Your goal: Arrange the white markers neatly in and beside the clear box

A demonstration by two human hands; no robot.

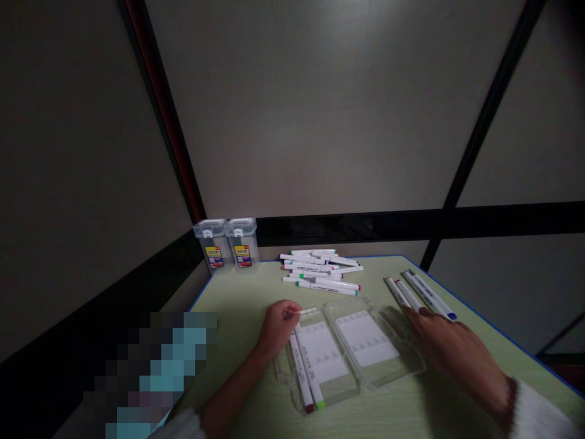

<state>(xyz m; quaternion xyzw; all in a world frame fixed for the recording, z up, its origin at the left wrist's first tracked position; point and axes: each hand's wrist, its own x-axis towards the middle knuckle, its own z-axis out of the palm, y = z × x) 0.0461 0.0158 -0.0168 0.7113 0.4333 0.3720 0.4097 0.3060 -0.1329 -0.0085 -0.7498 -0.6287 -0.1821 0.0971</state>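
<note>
A clear plastic marker case (361,385) lies unfolded on the table, with white printed cards in both halves. Two white markers, one with a dark red end (302,378) and one with a lime green end (312,375), lie side by side in its left half. My left hand (280,326) is closed at the case's upper left corner, fingers curled by the markers' far ends. Over at the right, my right hand (450,341) has its fingers closed on the near ends of two red-tipped white markers (408,294); the fingertips are partly hidden.
Thicker white markers with a blue end (432,297) lie beside my right hand, near the table's blue right edge. A loose pile of white markers (320,268) lies at the back. Two clear lidded containers (228,250) stand at the back left, near the wall (320,122).
</note>
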